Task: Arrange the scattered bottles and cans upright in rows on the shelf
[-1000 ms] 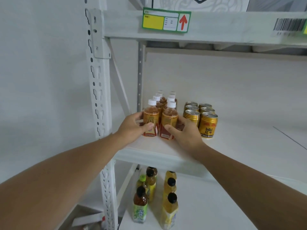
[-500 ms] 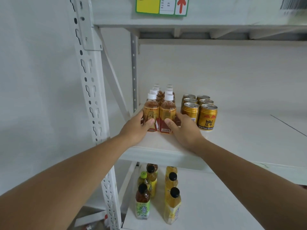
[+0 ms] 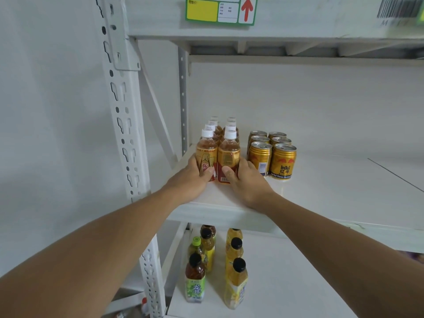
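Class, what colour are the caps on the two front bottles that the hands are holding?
White, both caps, clearest in the head view; the left hand and right hand grip the bottles lower down.

Price tag (image 3: 220, 10), barcode label (image 3: 399, 8), slotted upright (image 3: 124, 115).

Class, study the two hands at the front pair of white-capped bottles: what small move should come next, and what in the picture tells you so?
Probably let go and draw both hands back. The left hand and right hand cup the front two bottles, which stand upright and level with each other, in line with the pairs behind. The gold cans beside them also stand in two rows, so little seems left to straighten here.
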